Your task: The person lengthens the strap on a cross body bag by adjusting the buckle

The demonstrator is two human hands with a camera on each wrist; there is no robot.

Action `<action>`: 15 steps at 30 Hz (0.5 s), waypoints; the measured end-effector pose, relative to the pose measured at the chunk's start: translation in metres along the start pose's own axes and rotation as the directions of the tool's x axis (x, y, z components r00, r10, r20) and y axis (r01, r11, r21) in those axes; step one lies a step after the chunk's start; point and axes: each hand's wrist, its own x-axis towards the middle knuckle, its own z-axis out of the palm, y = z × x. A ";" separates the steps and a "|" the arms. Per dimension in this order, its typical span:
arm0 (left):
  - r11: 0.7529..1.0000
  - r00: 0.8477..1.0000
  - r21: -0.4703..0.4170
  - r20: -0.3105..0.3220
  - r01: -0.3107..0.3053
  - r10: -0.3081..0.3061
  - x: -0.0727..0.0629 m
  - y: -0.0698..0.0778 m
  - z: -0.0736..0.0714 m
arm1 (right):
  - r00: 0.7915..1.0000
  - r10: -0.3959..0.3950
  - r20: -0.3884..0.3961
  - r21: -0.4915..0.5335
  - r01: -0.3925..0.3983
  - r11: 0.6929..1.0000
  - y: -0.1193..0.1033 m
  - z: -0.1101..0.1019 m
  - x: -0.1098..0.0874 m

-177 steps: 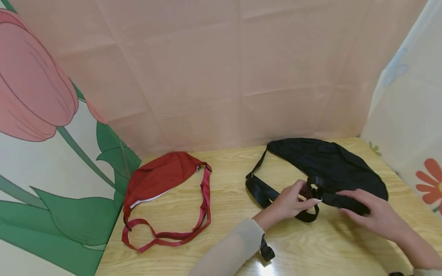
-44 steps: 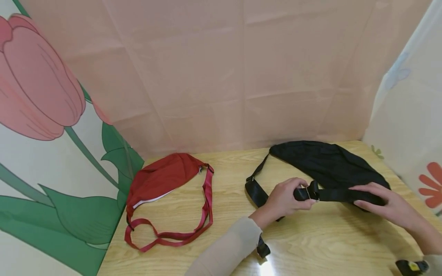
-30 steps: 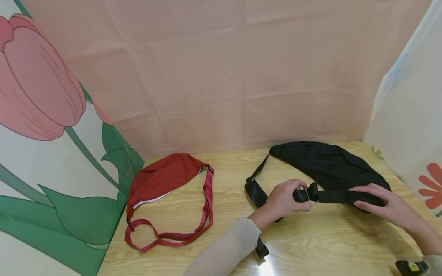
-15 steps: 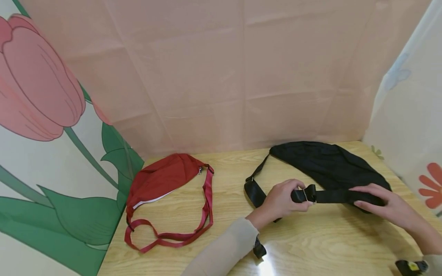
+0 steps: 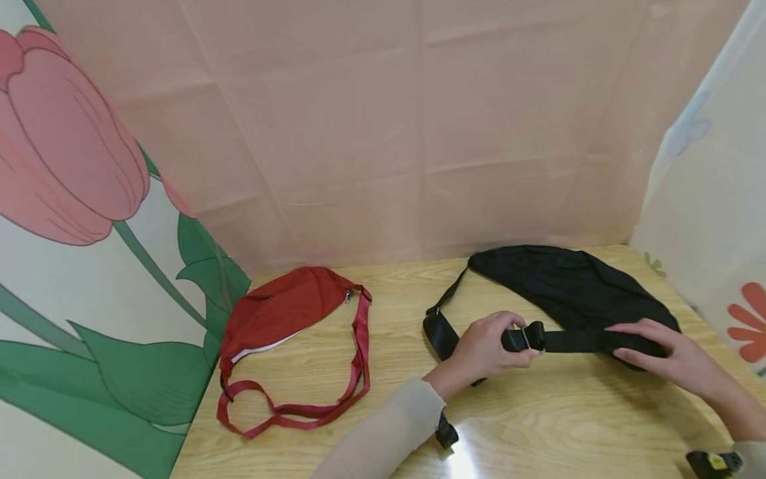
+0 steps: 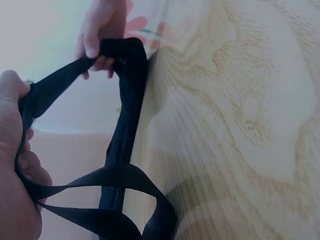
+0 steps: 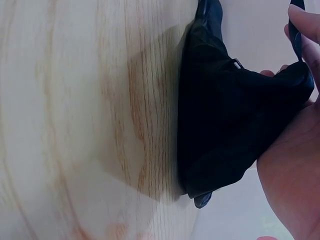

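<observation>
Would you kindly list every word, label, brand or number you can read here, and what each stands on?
No text can be read in any view.
The red bag and the black bag show no lettering.
The yellow patch on the dark wrist device is too small to make out.

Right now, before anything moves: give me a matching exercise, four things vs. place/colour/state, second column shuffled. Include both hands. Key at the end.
Column one
1. red bag
2. left hand
3. right hand
4. tulip

Column two
A. holds one end of the black bag
B. pink, at the far left of the head view
C. lies on the table, no hand on it
D. grips the black strap next to its buckle

Pairs: 1-C, 2-D, 3-A, 4-B
</observation>
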 end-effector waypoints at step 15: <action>1.000 0.999 0.011 0.030 0.022 -0.022 -0.004 -0.003 -0.003 | 1.000 0.003 -0.019 0.012 -0.003 1.000 0.001 0.001 0.001</action>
